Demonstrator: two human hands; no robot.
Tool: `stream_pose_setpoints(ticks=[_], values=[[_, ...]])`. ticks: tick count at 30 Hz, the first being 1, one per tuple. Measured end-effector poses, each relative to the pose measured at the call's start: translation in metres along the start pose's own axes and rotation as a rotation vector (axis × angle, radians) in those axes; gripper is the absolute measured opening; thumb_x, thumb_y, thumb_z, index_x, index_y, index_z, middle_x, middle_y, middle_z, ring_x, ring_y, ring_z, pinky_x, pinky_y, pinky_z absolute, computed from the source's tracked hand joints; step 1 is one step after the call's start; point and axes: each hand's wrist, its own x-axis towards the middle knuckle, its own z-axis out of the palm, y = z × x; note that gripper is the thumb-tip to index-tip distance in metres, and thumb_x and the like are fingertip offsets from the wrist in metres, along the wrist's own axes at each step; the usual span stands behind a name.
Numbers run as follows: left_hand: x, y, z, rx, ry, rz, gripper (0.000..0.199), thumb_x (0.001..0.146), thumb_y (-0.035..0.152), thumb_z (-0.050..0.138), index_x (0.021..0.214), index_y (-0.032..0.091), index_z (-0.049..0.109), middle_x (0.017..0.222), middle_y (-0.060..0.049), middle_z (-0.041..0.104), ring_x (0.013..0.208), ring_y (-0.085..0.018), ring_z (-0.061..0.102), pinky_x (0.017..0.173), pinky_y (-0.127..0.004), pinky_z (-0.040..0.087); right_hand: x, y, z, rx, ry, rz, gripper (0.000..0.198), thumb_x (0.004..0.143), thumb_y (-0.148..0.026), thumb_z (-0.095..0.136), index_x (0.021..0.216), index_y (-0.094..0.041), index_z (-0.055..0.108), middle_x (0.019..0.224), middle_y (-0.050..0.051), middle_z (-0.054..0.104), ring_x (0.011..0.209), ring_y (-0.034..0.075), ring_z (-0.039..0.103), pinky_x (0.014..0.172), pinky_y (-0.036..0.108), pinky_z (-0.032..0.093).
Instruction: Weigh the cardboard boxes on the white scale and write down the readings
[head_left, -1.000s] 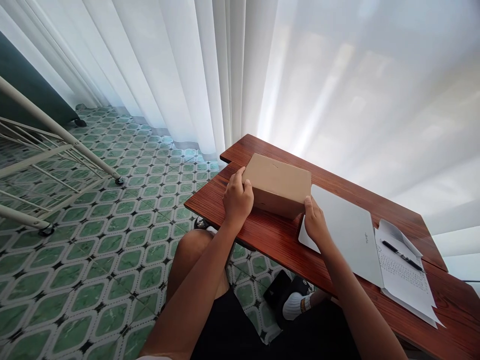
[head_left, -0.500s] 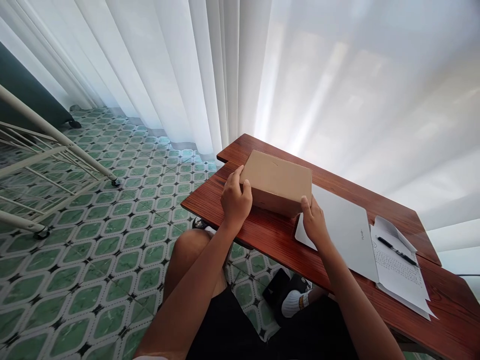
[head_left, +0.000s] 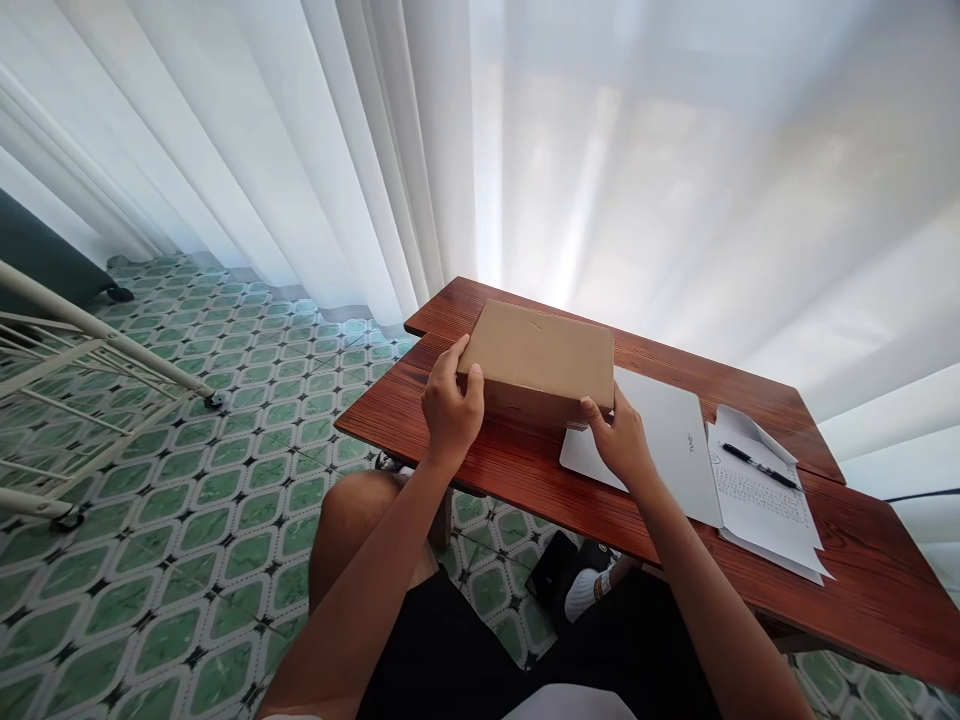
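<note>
Between my two hands is a closed brown cardboard box (head_left: 541,348), gripped at its left and right ends. My left hand (head_left: 453,402) wraps the left end, thumb on the near face and fingers along the side. At the right end my right hand (head_left: 616,432) holds the near corner, its thumb on the front face and the fingers partly hidden behind the box. The box is over the wooden table (head_left: 517,470), its near side seeming slightly raised; whether its far edge touches the tabletop I cannot tell. Just right of it lies a closed silver laptop (head_left: 667,440), partly behind my right hand.
Sheets of written paper (head_left: 765,510) lie right of the laptop, with a black pen (head_left: 761,467) on them. White curtains (head_left: 645,180) hang behind the table. A white wheeled rack (head_left: 112,350) stands on the green tiled floor (head_left: 247,480) at left.
The view has turned, so the table and laptop appear further left. Both hands keep hold of the box, which looks slightly more lifted at its near side.
</note>
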Motion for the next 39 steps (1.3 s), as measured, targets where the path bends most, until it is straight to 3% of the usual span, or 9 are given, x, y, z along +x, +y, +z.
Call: stream_pose_setpoints(ticks=[11, 16, 22, 27, 39], values=[[-0.009, 0.05, 0.042, -0.105, -0.163, 0.065, 0.049, 0.101, 0.037, 0.037, 0.137, 0.015, 0.061, 0.141, -0.01, 0.06, 0.134, -0.022, 0.055, 0.114, -0.036, 0.044, -0.017, 0.018, -0.069, -0.075, 0.158, 0.014, 0.062, 0.097, -0.066, 0.044, 0.137, -0.021, 0.058, 0.119, 0.016, 0.073, 0.096, 0.031, 0.069, 0.084, 0.045, 0.054], [-0.016, 0.075, 0.068, -0.194, -0.25, 0.074, 0.047, 0.101, 0.034, 0.037, 0.135, 0.015, 0.063, 0.141, -0.009, 0.061, 0.133, -0.02, 0.055, 0.116, -0.036, 0.042, -0.027, 0.037, -0.102, -0.114, 0.253, 0.079, 0.063, 0.096, -0.068, 0.044, 0.133, -0.019, 0.061, 0.115, 0.016, 0.073, 0.095, 0.033, 0.069, 0.083, 0.045, 0.053], [-0.026, 0.095, 0.098, -0.23, -0.385, 0.068, 0.044, 0.097, 0.035, 0.044, 0.13, 0.017, 0.068, 0.137, -0.007, 0.064, 0.128, -0.022, 0.06, 0.11, -0.037, 0.049, -0.042, 0.065, -0.132, -0.095, 0.345, 0.133, 0.063, 0.097, -0.069, 0.041, 0.129, -0.02, 0.062, 0.119, 0.016, 0.072, 0.102, 0.034, 0.066, 0.089, 0.048, 0.05], [-0.035, 0.098, 0.112, -0.276, -0.474, 0.007, 0.043, 0.094, 0.036, 0.052, 0.127, 0.016, 0.071, 0.128, -0.007, 0.069, 0.121, -0.023, 0.065, 0.101, -0.036, 0.057, -0.054, 0.081, -0.143, -0.068, 0.359, 0.195, 0.069, 0.095, -0.072, 0.04, 0.136, -0.02, 0.06, 0.123, 0.016, 0.071, 0.11, 0.037, 0.064, 0.093, 0.05, 0.048], [-0.045, 0.093, 0.115, -0.279, -0.503, -0.071, 0.038, 0.092, 0.032, 0.055, 0.122, 0.017, 0.073, 0.128, -0.007, 0.069, 0.12, -0.024, 0.066, 0.104, -0.039, 0.057, -0.063, 0.095, -0.143, -0.089, 0.343, 0.193, 0.064, 0.099, -0.064, 0.04, 0.145, -0.022, 0.053, 0.124, 0.015, 0.071, 0.118, 0.037, 0.063, 0.099, 0.052, 0.046]])
